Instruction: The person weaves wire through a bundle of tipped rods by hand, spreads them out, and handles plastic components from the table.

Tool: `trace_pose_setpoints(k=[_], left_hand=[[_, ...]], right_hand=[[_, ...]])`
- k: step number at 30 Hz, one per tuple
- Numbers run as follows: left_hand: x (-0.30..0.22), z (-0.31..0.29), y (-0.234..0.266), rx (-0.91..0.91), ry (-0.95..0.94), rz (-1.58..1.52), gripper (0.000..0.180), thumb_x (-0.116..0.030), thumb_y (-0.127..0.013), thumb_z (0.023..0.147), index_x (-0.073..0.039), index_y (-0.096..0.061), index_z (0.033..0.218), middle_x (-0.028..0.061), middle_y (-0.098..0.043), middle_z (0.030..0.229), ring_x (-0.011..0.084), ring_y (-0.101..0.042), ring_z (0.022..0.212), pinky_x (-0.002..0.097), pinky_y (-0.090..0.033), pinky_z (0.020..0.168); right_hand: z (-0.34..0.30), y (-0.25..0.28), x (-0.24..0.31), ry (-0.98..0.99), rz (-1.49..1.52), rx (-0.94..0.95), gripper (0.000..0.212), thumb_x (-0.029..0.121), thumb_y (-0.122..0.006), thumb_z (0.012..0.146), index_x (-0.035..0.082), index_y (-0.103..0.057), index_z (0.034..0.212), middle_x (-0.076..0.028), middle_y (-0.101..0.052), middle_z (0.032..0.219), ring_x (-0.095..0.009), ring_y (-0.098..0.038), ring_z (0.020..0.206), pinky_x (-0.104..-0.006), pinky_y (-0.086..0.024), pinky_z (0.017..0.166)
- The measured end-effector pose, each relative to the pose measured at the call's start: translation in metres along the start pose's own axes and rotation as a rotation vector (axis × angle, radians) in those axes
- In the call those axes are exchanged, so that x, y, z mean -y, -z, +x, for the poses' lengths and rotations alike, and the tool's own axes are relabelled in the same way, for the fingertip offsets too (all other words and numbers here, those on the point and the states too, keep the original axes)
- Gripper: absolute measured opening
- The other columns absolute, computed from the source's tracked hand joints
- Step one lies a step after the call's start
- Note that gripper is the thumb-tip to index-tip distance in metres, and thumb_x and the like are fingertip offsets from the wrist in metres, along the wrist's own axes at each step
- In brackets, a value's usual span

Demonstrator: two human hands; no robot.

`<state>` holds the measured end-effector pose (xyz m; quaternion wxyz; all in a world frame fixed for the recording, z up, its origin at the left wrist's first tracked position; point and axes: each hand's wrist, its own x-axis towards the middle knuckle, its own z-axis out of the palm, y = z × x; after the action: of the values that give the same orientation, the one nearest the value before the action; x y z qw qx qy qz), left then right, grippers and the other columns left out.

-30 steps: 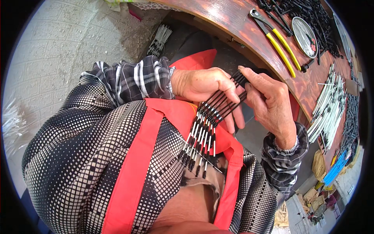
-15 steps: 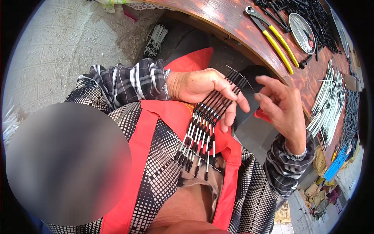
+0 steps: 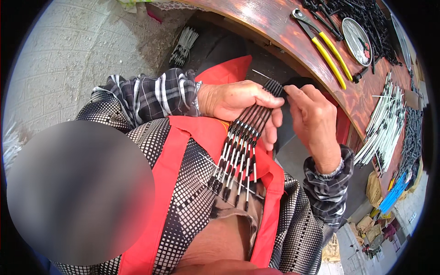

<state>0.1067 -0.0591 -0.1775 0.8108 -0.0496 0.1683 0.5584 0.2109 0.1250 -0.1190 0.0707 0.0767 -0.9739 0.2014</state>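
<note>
My left hand (image 3: pixel 238 98) is closed around a flat row of thin rods (image 3: pixel 259 117), black at the far part, with white and black segments (image 3: pixel 234 158) hanging toward my chest. Its thumb lies across the top of the row. A thin pale wire (image 3: pixel 261 74) sticks out to the left at the far end of the rods, and another thin stick (image 3: pixel 250 189) crosses their near ends. My right hand (image 3: pixel 314 119) is closed, with thumb and forefinger pinched at the right edge of the far end. What those fingertips grip is hidden.
On the curved wooden table (image 3: pixel 256 18) at the right lie yellow-handled pliers (image 3: pixel 326 52), an oval dish (image 3: pixel 356 41) of small pieces, a pile of black parts (image 3: pixel 366 13), white rods (image 3: pixel 382 126) and blue rods (image 3: pixel 395 192). A rod bundle (image 3: pixel 184 46) sits beyond my left arm.
My right hand has moved left and closed at the far end of the rods. The wire now sticks out further left there, and the rods' far ends sit closer together.
</note>
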Motion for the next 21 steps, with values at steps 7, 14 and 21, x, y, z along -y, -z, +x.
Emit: trace_pose_setpoints(k=[7,14,21], left_hand=[[-0.004,0.002,0.006,-0.129,-0.053,-0.049,0.037,-0.032,-0.045,0.105,-0.002,-0.065,0.096,0.0237,-0.072,0.095,0.0393,-0.070,0.094,0.0454,-0.056,0.087],[-0.020,0.015,0.017,-0.079,-0.051,-0.154,0.033,-0.029,-0.045,0.104,-0.001,-0.061,0.098,0.0286,-0.070,0.097,0.0384,-0.071,0.090,0.0455,-0.057,0.081],[-0.027,0.011,0.019,-0.111,-0.084,-0.126,0.032,-0.030,-0.046,0.105,-0.003,-0.062,0.097,0.0263,-0.071,0.095,0.0334,-0.072,0.085,0.0398,-0.059,0.078]], right_hand=[[-0.014,0.052,0.019,0.056,0.568,0.237,0.054,0.000,-0.069,0.064,0.002,-0.065,0.118,-0.017,-0.064,0.109,-0.038,-0.063,0.094,-0.0393,-0.054,0.080],[-0.025,0.001,0.050,-0.012,0.807,0.252,0.061,-0.001,-0.064,0.072,-0.003,-0.056,0.132,-0.022,-0.063,0.126,-0.039,-0.059,0.122,-0.0424,-0.046,0.103],[-0.010,-0.006,0.022,0.036,1.214,0.315,0.060,0.033,-0.063,0.082,-0.011,-0.062,0.123,-0.027,-0.062,0.128,-0.037,-0.061,0.121,-0.0451,-0.040,0.107]])
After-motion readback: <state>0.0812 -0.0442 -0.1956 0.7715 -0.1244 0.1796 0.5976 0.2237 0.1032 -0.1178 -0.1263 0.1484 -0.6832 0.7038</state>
